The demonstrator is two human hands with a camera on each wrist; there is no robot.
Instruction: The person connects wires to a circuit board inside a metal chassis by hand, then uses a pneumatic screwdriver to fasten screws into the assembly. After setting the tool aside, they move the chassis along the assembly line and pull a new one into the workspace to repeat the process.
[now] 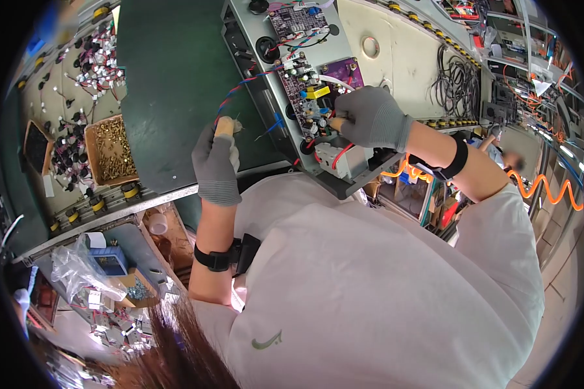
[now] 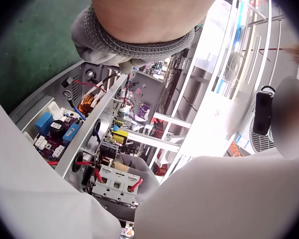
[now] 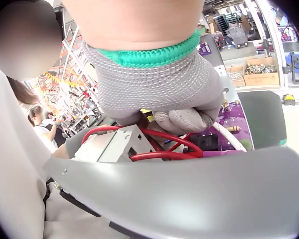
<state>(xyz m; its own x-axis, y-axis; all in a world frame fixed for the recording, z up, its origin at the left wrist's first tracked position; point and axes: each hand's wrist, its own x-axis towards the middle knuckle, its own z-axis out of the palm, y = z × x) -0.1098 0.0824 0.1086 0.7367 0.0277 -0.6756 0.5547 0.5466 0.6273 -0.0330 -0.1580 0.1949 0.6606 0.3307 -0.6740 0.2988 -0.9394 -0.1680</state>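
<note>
My gloved left hand (image 1: 217, 159) pinches the end of a twisted red and blue wire pair (image 1: 243, 83) over the green mat, left of a grey metal chassis (image 1: 266, 107). The pair runs back to a circuit board (image 1: 298, 84) in the chassis. My gloved right hand (image 1: 373, 117) is over that board with its fingers curled down among the parts, near a yellow component (image 1: 318, 93). I cannot tell what its fingertips hold. A white terminal block (image 3: 117, 144) with red wires (image 3: 172, 155) sits close by them.
A purple board (image 1: 339, 70) lies beside the right hand. Left of the green mat (image 1: 169, 84) stands a box of brass fittings (image 1: 113, 152), with loose connectors (image 1: 97, 61) behind it. Black cables (image 1: 451, 81) lie at the right, and an orange coiled hose (image 1: 545, 194) hangs there.
</note>
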